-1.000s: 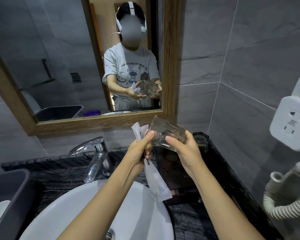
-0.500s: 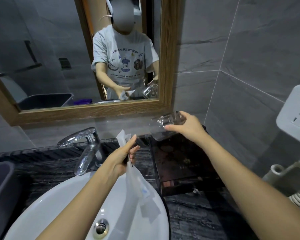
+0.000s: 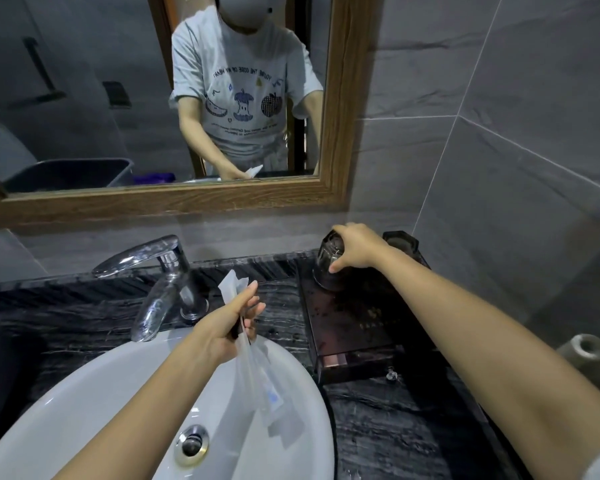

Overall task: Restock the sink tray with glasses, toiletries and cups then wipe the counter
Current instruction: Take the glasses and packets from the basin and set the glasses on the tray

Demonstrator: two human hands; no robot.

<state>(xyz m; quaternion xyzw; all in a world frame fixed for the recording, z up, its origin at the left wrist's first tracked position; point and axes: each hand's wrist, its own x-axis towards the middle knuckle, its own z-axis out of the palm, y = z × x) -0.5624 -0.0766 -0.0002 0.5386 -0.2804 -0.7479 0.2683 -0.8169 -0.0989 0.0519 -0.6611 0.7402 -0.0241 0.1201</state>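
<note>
Reaching forward and to the right, the right hand [image 3: 355, 245] arches over a clear, ribbed glass [image 3: 328, 263], its grip closed around the upturned base, thumb on the near side. The glass stands mouth-down at the far left corner of the dark, glossy rectangular tray [image 3: 361, 323], which sits on the black, streaked stone counter [image 3: 395, 427]. Another dark glass piece [image 3: 400, 239] stands at the tray's far right corner.

The left hand [image 3: 231, 327] hovers over the far rim of the white oval sink [image 3: 101, 393], wrist bent, its grip pinching thin translucent plastic packets [image 3: 257, 368] between thumb and fingers; these hang limply down over the basin, while a white folded tip sticks up above the fingers. A curved chrome faucet [image 3: 153, 278] rises just left of that hand.
</note>
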